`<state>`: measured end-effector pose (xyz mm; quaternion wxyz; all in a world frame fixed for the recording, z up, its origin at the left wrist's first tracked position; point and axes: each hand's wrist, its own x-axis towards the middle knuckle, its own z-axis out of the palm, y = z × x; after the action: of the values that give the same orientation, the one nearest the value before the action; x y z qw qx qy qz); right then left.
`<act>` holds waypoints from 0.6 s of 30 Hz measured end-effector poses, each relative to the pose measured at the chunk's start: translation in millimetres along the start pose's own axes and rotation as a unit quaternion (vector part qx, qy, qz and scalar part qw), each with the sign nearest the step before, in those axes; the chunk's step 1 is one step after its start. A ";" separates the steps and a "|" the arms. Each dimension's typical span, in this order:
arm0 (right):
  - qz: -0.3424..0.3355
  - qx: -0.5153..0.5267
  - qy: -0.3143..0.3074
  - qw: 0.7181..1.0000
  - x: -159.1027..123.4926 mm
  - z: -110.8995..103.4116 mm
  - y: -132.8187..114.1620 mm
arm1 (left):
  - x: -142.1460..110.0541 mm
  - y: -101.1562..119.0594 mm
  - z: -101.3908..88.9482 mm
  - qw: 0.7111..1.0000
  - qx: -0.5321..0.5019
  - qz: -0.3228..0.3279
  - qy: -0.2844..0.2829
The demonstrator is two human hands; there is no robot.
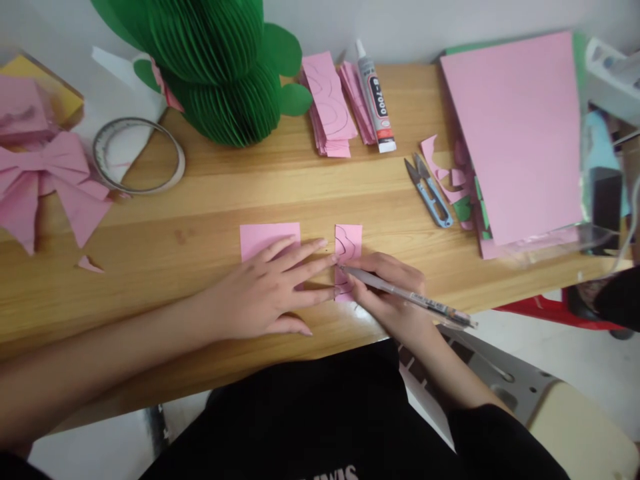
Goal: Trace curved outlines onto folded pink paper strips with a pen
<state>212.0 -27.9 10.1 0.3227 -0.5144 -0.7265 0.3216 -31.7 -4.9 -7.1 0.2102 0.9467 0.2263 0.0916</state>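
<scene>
My left hand (273, 287) lies flat with its fingers spread, partly over a pink paper square (260, 237). Two of its fingertips touch the left edge of a narrow pink paper strip (350, 240). Dark curved lines are drawn on that strip. In my right hand (393, 287) is a clear-barrelled pen (415, 298), gripped near its tip, which rests at the middle of the strip. My right fingers cover part of the strip's right side.
Behind stand a green honeycomb paper piece (210, 73), marked pink strips (327, 100) and a glue tube (376, 100). To the right lie thread snips (429, 192), paper scraps (443, 175) and pink sheets (520, 133). A tape roll (179, 163) and pink bow (60, 163) lie left.
</scene>
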 end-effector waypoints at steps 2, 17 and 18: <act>0.004 0.001 0.000 1.000 -0.2 0.3 0.0 | 0.2 0.1 -0.1 1.000 0.000 0.000 -0.001; 0.072 0.015 0.075 0.994 -14.5 -5.8 3.7 | -2.0 -1.7 -0.3 0.999 0.046 0.013 -0.003; 0.041 -0.025 0.063 0.997 -16.8 -5.7 5.7 | -2.5 -2.0 0.3 0.998 0.054 0.016 0.005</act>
<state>224.1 -41.7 6.5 0.3413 -0.5708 -0.6909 0.2835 -34.6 -4.6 -8.4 0.1563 0.9597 0.2165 0.0880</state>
